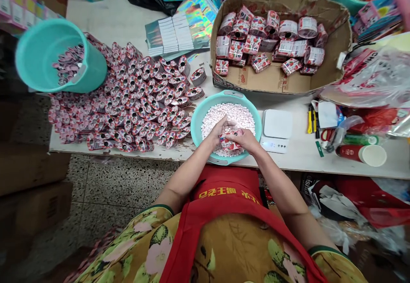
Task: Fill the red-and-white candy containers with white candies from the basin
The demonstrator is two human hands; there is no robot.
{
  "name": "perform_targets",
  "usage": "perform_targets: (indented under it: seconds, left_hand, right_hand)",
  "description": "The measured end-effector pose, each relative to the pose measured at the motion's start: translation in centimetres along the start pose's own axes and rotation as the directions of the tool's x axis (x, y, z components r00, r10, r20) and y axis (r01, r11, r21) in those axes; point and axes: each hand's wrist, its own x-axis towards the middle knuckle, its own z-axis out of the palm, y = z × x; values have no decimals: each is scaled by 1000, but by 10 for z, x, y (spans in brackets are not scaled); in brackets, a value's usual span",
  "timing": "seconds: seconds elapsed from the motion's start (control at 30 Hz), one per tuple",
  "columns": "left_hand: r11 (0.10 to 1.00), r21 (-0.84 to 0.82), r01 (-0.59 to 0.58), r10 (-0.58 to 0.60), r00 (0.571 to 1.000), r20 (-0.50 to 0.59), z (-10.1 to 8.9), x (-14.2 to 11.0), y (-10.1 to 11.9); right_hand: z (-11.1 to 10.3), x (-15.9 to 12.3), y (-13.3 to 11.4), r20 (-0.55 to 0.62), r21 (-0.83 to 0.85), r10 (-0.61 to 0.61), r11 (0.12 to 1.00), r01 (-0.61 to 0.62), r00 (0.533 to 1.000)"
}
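Note:
In my right hand (248, 140) is a small candy container (229, 141) with a red-and-pink strawberry label. My fingers are wrapped round its right end. My left hand (221, 128) is at the container's left side, palm turned inward and fingers apart; whether it touches the container or has sweets in the palm I cannot tell. Both hands are above a turquoise basin (196, 125) filled with small pale pink and white candies (238, 111). Left of the basin, many similar containers (141, 103) stand close together, dark round openings showing on top.
A white digital scale (278, 125) is right of the basin. Behind, a cardboard box (253, 75) contains labelled containers. A turquoise bucket (92, 71) at left has small pink lids or caps inside. Cutters (311, 119) and a paper cup (373, 155) lie at right.

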Motion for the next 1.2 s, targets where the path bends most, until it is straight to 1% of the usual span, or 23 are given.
perform_targets:
  seconds: [0.1, 0.17, 0.3, 0.37, 0.43, 0.47, 0.5, 0.53, 0.6, 0.63, 0.67, 0.7, 0.73, 0.83, 0.87, 0.93, 0.97, 1.0, 1.03, 1.07, 1.1, 1.17, 1.2]
  left_hand:
    - [999, 44, 16, -19, 998, 52, 4, -4, 1]
    - [998, 56, -13, 11, 999, 34, 8, -6, 3]
    - [996, 63, -61, 60, 998, 9, 14, -6, 4]
    - [986, 118, -119, 122, 992, -23, 12, -6, 3]
    - [930, 289, -227, 262, 961, -89, 6, -3, 5]
    - [859, 424, -288, 363, 925, -107, 3, -1, 7]
    - [747, 570, -343, 474, 876, -94, -1, 3, 9]
    - [600, 703, -381, 572, 819, -44, -3, 8, 10]
    - [281, 871, -403, 678, 725, 117, -3, 23, 11]
    - [150, 909, -388, 687, 702, 187, 0, 31, 9]
    - [50, 934, -352, 676, 701, 228, 4, 39, 6]
    - [-24, 955, -295, 654, 718, 238, 9, 46, 1]
    - [-79, 971, -223, 629, 744, 223, 15, 51, -5]
    - [-210, 976, -59, 541, 825, 167, 24, 57, -20]
    - [-249, 967, -50, 508, 844, 174, 23, 55, -24]
    - [-294, 954, -62, 472, 858, 202, 17, 50, -29]
    - [-290, 955, -58, 479, 855, 198, 12, 48, -31]
    - [-266, 963, -44, 501, 847, 177, 7, 45, -32]
    - [-224, 974, -27, 533, 833, 145, 2, 44, -32]
    - [-164, 986, -18, 568, 816, 109, -3, 43, -32]
    - [-90, 996, -25, 598, 798, 74, -7, 42, -32]
    - [113, 992, -63, 627, 779, -22, -14, 42, -30]
    - [240, 967, -86, 618, 782, -84, -16, 42, -29]
  right_hand:
    - [-2, -3, 1, -17, 31, -4, 1000, 5, 1000]
    - [-3, -5, 1, -46, 33, -46, 998, 47, 998]
    - [-2, -13, 1, -128, -27, -200, 980, 198, 972]
    - [-4, -22, 2, -179, -67, -294, 956, 287, 939]
    - [-13, -33, 5, -238, -71, -360, 933, 353, 902]
    - [-21, -37, 8, -287, -58, -367, 929, 367, 885]
    - [-32, -40, 12, -354, -41, -357, 929, 367, 864]
    - [-46, -41, 18, -438, -28, -333, 933, 358, 835]
    - [-82, -35, 33, -618, -37, -274, 946, 321, 737]
    - [-101, -29, 41, -693, -60, -255, 953, 298, 674]
    - [-120, -21, 49, -746, -88, -246, 957, 275, 619]
    - [-136, -12, 56, -779, -116, -244, 961, 250, 578]
    - [-151, -4, 63, -793, -138, -243, 965, 223, 559]
    - [-177, 9, 69, -772, -255, -281, 959, 127, 570]
    - [-183, 9, 64, -769, -334, -335, 937, 104, 545]
    - [-197, 13, 39, -735, -522, -503, 848, 93, 455]
    - [-207, 19, 20, -696, -605, -587, 789, 102, 414]
    - [-219, 30, -2, -646, -669, -651, 735, 115, 399]
    - [-232, 47, -26, -590, -708, -682, 695, 130, 432]
    - [-247, 69, -50, -547, -733, -684, 670, 117, 483]
    - [-261, 96, -72, -509, -756, -654, 650, 71, 560]
    - [-286, 155, -105, -465, -794, -504, 601, -91, 728]
    - [-296, 184, -114, -450, -806, -415, 570, -160, 791]
